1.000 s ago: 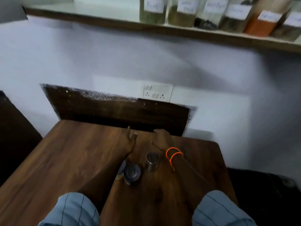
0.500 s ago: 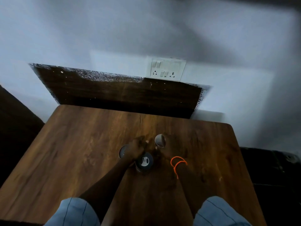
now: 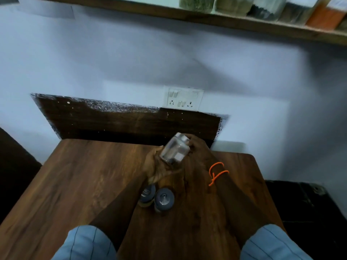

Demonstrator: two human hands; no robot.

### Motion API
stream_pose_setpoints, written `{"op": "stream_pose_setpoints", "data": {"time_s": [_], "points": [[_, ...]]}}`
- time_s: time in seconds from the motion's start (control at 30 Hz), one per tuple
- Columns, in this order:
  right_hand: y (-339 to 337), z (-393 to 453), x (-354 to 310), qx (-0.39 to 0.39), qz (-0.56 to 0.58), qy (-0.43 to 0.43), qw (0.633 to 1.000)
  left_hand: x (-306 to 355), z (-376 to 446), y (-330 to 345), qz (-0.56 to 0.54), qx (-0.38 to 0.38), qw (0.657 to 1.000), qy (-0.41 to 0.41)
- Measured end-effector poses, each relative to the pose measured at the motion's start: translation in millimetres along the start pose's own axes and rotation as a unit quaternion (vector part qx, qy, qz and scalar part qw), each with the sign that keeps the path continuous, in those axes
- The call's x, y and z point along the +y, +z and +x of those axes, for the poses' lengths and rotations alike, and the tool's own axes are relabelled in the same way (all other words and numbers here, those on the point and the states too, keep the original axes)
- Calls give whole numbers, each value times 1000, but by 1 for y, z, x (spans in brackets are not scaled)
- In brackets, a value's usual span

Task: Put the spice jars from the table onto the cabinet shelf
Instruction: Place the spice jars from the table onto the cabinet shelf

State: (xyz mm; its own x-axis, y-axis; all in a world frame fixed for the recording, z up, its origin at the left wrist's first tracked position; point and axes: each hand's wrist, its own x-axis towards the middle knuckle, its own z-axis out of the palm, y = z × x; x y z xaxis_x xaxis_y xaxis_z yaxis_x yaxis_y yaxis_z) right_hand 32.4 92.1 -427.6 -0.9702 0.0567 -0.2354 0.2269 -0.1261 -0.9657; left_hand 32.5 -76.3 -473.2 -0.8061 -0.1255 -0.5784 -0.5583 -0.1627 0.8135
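Observation:
A clear glass spice jar (image 3: 174,151) with a silvery lid is tilted in the air above the far part of the wooden table (image 3: 84,184). My right hand (image 3: 201,156), an orange thread round its wrist, grips the jar at its lid end. My left hand (image 3: 152,166) holds it at the base. Two jars with dark lids stand on the table below my left forearm: one (image 3: 148,194) partly hidden by the arm, the other (image 3: 164,198) just right of it. The wooden shelf (image 3: 225,19) runs along the wall at the top.
Several filled jars (image 3: 197,2) line the right part of the shelf, an orange-filled one (image 3: 326,15) among them; its left part shows bare wood. A switch and socket plate (image 3: 184,99) sits on the wall above a dark wooden panel (image 3: 122,124).
The clear jar has come up off the table and now hangs tilted between both hands. The view has swung up, bringing the shelf back into sight.

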Motion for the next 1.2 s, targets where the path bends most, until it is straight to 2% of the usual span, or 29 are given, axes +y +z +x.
{"op": "stream_pose_setpoints", "data": {"time_s": [0.03,0.07,0.1,0.13,0.17,0.23,0.27,0.33,0.4,0.5,0.57,0.6,0.67,0.77,0.83,0.9,1.03,1.2], "points": [[3,-3,-7,2,1,-5,1000,4,-1,-2,-23,18,999,-38],[5,-4,-16,14,-5,-13,1000,12,-9,-5,-110,-137,984,-5],[6,-4,-23,33,-13,-18,999,28,-11,-4,-193,-220,955,-46],[6,-3,-30,46,-8,-13,999,36,-19,-10,-235,-367,899,38],[6,-2,-37,41,-9,-9,999,43,-21,-13,-223,-372,897,84],[9,-4,-47,11,-22,-29,999,59,-25,-4,-140,-277,923,226],[11,-6,-51,-7,-22,-49,999,67,-30,-3,-88,-224,925,293],[18,-12,-61,-34,4,-89,995,85,-41,-2,-11,-200,907,371],[24,-16,-73,-49,56,-111,991,97,-47,-11,-9,-232,901,366],[31,-21,-93,-78,128,-116,982,118,-59,-18,-125,-332,904,238],[35,-25,-105,-91,152,-115,977,126,-69,-25,-127,-359,906,185],[37,-27,-112,-87,151,-118,978,128,-70,-28,-119,-361,904,194],[41,-30,-124,-60,123,-133,982,130,-80,-31,-94,-326,903,263],[48,-34,-138,-45,51,-175,982,134,-93,-30,-23,-176,896,407],[53,-38,-145,-67,26,-193,979,139,-99,-32,15,-119,882,456],[56,-42,-153,-78,25,-204,975,148,-100,-38,31,-138,876,461],[61,-52,-168,-85,45,-214,972,164,-101,-48,-30,-280,879,384],[56,-58,-177,-93,65,-229,967,173,-110,-53,-58,-298,872,383]]}}
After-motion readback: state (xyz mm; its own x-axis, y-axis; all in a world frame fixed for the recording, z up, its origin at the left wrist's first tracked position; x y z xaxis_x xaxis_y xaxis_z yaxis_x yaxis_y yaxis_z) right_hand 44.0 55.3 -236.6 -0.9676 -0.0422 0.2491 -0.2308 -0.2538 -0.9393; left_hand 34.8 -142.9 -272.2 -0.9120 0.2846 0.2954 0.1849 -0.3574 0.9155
